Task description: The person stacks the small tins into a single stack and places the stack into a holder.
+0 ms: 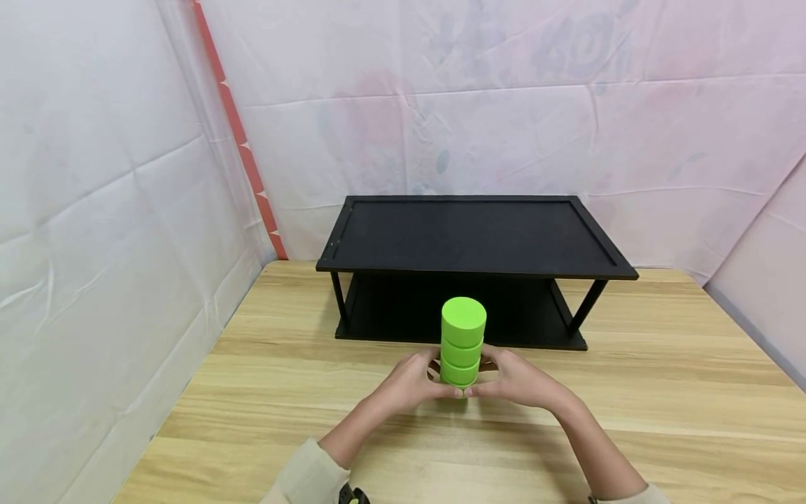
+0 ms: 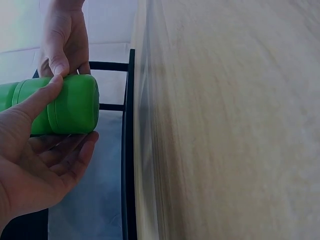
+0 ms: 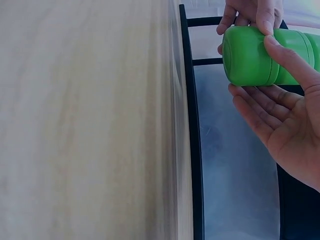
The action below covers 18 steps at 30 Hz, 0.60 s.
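Between left hand (image 1: pixel 413 381) and right hand (image 1: pixel 519 379), green cylinder (image 1: pixel 462 339), upright, gripped low.

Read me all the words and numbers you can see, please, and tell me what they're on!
None can be read.
White back sheet: faint letter-like marks, too blurred to read.
Green cylinder: no writing seen.
Black shelf: no writing seen.

Surface: pale wood-grain table (image 1: pixel 264 420)
Standing there: black rectangular two-tier rack (image 1: pixel 466 234)
Behind: creased white sheeting (image 1: pixel 491 140)
Rear left: segmented red strip (image 1: pixel 234 119)
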Each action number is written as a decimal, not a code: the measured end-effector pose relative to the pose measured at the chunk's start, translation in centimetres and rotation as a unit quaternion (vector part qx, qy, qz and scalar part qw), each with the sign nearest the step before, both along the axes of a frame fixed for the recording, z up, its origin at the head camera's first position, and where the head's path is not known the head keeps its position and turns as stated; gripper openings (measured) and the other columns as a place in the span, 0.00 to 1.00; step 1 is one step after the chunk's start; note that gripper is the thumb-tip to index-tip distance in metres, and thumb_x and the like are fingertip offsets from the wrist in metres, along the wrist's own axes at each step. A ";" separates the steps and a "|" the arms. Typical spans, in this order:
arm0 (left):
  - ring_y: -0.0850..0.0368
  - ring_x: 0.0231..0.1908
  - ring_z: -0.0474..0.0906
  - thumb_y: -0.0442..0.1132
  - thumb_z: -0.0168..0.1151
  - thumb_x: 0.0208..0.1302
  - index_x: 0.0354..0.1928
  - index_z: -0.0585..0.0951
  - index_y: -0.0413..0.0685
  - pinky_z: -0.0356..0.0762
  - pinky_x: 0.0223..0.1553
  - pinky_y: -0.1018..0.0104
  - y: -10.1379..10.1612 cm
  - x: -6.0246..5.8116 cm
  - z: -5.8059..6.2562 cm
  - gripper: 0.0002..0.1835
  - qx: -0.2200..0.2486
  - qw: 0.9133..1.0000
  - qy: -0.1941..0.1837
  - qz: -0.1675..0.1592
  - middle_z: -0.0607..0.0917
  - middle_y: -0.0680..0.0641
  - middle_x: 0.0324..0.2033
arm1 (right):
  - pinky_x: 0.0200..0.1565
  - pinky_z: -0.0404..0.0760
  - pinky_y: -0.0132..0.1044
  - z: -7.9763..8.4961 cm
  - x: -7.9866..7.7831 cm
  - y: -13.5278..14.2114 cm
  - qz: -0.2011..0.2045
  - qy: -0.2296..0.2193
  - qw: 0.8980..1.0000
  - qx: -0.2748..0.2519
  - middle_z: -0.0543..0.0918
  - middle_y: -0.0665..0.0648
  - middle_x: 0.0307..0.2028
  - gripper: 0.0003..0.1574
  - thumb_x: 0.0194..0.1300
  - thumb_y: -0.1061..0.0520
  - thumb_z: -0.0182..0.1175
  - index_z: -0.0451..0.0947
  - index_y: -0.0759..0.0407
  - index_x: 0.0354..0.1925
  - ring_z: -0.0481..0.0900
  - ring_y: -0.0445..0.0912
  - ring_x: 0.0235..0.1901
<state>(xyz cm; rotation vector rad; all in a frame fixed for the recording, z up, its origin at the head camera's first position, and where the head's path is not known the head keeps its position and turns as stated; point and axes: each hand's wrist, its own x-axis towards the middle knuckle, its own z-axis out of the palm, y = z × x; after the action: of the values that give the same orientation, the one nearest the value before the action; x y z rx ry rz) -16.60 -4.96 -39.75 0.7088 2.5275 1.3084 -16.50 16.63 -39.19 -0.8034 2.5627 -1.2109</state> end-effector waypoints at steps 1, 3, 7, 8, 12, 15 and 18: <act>0.64 0.37 0.75 0.47 0.74 0.46 0.51 0.74 0.47 0.75 0.35 0.72 0.0 0.0 0.0 0.30 0.000 1.000 0.001 0.000 0.78 0.57 0.38 | 0.47 0.74 0.49 0.0 0.0 0.0 0.000 0.001 1.000 0.001 0.78 0.51 0.43 0.36 0.50 0.45 0.70 0.70 0.60 0.52 0.76 0.48 0.45; 0.63 0.38 0.75 0.47 0.73 0.46 0.51 0.75 0.47 0.75 0.35 0.71 0.0 0.0 0.0 0.29 -0.002 1.000 0.003 0.000 0.78 0.57 0.39 | 0.46 0.75 0.50 0.0 0.0 0.1 0.002 0.005 1.000 0.000 0.78 0.51 0.44 0.36 0.50 0.45 0.69 0.70 0.61 0.52 0.76 0.49 0.45; 0.63 0.39 0.75 0.48 0.73 0.47 0.51 0.75 0.47 0.75 0.35 0.71 0.0 0.0 0.1 0.29 -0.002 1.000 0.007 0.000 0.78 0.57 0.39 | 0.46 0.74 0.51 0.1 0.1 0.1 0.006 0.007 1.000 -0.005 0.78 0.53 0.45 0.37 0.51 0.44 0.69 0.70 0.62 0.53 0.76 0.50 0.45; 0.63 0.39 0.75 0.48 0.73 0.47 0.51 0.75 0.47 0.74 0.35 0.71 0.0 0.0 0.1 0.29 -0.002 1.000 0.009 0.000 0.78 0.57 0.39 | 0.47 0.74 0.51 0.2 0.1 0.1 0.008 0.006 1.000 -0.008 0.77 0.53 0.46 0.37 0.51 0.44 0.69 0.70 0.62 0.53 0.76 0.51 0.46; 0.63 0.39 0.75 0.48 0.72 0.48 0.52 0.75 0.47 0.74 0.35 0.72 0.0 -0.1 0.2 0.29 0.000 1.000 0.015 -0.002 0.79 0.56 0.40 | 0.48 0.74 0.50 0.4 0.2 0.1 0.013 0.008 1.000 -0.018 0.77 0.54 0.48 0.36 0.52 0.44 0.68 0.70 0.61 0.53 0.75 0.51 0.47; 0.63 0.39 0.75 0.48 0.73 0.48 0.52 0.74 0.47 0.74 0.35 0.72 0.0 -0.2 0.3 0.30 0.001 1.000 0.018 -0.002 0.79 0.56 0.40 | 0.48 0.74 0.49 0.5 0.2 0.1 0.015 0.015 1.000 -0.022 0.77 0.53 0.47 0.35 0.52 0.44 0.68 0.71 0.60 0.53 0.76 0.50 0.47; 0.63 0.40 0.74 0.48 0.73 0.47 0.52 0.74 0.47 0.74 0.34 0.72 0.0 -0.2 0.3 0.30 0.004 1.000 0.016 -0.003 0.79 0.56 0.40 | 0.47 0.74 0.48 0.4 0.1 0.1 0.016 0.022 0.999 -0.024 0.77 0.53 0.47 0.35 0.52 0.45 0.68 0.71 0.60 0.53 0.76 0.50 0.47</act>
<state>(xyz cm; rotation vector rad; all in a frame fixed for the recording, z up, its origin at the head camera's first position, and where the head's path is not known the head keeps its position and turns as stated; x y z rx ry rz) -16.82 -4.94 -39.44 0.7431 2.5444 1.3153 -16.36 16.78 -38.75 -0.8879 2.5526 -1.2641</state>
